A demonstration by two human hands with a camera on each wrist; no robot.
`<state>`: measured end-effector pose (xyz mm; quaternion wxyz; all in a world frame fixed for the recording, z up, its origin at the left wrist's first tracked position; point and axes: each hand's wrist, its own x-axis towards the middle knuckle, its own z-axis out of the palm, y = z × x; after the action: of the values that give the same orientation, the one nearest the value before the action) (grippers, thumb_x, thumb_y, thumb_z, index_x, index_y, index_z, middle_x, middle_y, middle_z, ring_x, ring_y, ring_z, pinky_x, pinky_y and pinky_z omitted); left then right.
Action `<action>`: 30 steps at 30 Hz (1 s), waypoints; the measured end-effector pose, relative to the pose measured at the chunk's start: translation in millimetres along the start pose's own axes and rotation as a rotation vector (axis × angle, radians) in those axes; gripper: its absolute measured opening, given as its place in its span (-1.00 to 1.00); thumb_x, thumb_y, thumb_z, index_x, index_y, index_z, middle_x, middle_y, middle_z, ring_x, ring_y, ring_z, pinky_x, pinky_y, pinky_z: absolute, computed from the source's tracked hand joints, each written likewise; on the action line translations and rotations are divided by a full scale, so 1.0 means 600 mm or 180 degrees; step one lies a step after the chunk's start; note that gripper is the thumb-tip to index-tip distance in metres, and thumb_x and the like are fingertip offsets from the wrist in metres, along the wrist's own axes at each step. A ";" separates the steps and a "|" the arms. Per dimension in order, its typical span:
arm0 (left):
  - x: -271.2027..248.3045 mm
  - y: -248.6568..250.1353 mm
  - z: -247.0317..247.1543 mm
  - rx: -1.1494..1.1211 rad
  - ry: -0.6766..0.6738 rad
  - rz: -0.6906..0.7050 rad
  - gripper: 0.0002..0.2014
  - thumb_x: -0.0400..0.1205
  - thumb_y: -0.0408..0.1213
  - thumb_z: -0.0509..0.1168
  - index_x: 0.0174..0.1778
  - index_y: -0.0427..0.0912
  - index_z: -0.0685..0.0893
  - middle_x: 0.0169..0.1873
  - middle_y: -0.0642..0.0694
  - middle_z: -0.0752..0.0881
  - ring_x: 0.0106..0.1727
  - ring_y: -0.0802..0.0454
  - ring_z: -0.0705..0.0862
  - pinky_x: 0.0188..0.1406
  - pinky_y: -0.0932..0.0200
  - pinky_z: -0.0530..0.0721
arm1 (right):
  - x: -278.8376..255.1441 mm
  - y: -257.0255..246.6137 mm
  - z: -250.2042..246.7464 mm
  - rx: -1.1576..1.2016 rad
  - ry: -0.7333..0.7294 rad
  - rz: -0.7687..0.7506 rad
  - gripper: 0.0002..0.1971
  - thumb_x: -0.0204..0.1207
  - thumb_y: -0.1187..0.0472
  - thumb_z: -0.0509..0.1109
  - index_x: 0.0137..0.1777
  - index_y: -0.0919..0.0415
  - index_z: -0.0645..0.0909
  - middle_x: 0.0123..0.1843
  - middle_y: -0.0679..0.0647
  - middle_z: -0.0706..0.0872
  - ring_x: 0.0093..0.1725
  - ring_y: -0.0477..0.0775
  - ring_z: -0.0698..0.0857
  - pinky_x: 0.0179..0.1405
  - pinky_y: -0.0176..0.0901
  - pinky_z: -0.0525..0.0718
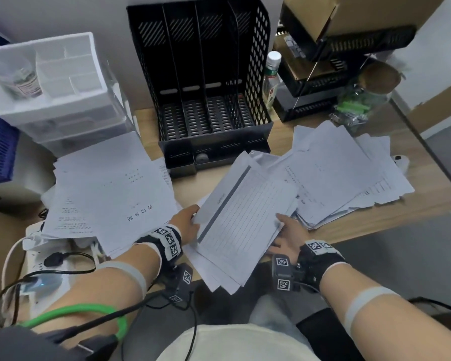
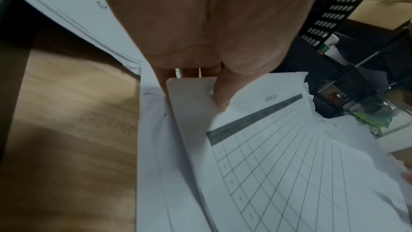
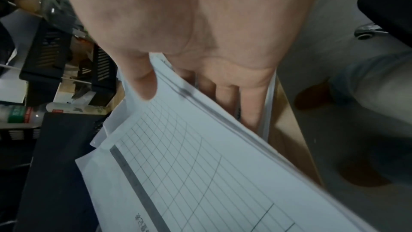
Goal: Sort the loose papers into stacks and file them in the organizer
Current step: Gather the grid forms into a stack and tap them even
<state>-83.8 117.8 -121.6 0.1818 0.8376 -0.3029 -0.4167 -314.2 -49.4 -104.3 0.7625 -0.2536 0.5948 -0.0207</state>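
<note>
head | left hand [image 1: 185, 221], right hand [image 1: 287, 234] fingers clamp flat gridded paper stack [image 1: 241, 222]

Matt white paper sheets [image 1: 245, 220]; perforated black plastic organizer [image 1: 206, 82]; smooth wood-grain desk [image 1: 391, 212]; translucent plastic drawer unit [image 1: 63, 105].

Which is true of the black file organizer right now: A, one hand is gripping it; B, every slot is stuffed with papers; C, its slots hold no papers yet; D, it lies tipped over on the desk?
C: the organizer stands upright with bare slots, while both hands hold the gridded papers.
</note>
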 end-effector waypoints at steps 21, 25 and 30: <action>-0.017 0.059 -0.118 -0.2424 0.0743 0.0835 -0.74 0.46 -0.12 0.60 0.04 -0.07 0.84 0.01 -0.03 0.90 0.11 -0.04 0.85 0.31 -0.25 0.74 | -0.128 -0.153 0.103 -0.0677 -0.0626 -0.2484 -0.74 0.57 0.49 0.32 0.15 0.21 0.67 0.14 0.11 0.80 0.14 0.08 0.78 0.17 -0.01 0.74; -0.033 0.082 -0.138 -0.2915 0.0791 0.1124 -0.61 0.58 -0.16 0.49 0.30 -0.22 0.73 0.19 -0.14 0.85 0.24 -0.14 0.81 0.31 -0.21 0.74 | -0.125 -0.145 0.133 -0.0752 -0.0445 -0.2736 -0.70 0.54 0.47 0.38 0.17 0.13 0.68 0.15 0.08 0.81 0.17 0.06 0.77 0.23 -0.02 0.72; -0.052 0.088 -0.145 -0.2880 0.0823 0.1221 -0.59 0.53 -0.26 0.57 0.30 -0.20 0.75 0.15 -0.07 0.86 0.19 -0.01 0.83 0.20 0.07 0.79 | -0.105 -0.118 0.162 -0.0837 -0.0179 -0.2782 -0.71 0.42 0.36 0.46 0.11 0.09 0.72 0.11 0.10 0.82 0.18 0.12 0.76 0.23 0.06 0.69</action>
<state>-46.9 103.3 -22.8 0.6357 0.6490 -0.2155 -0.3581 -224.6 -54.6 -2.7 0.6595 -0.5759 0.4086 -0.2579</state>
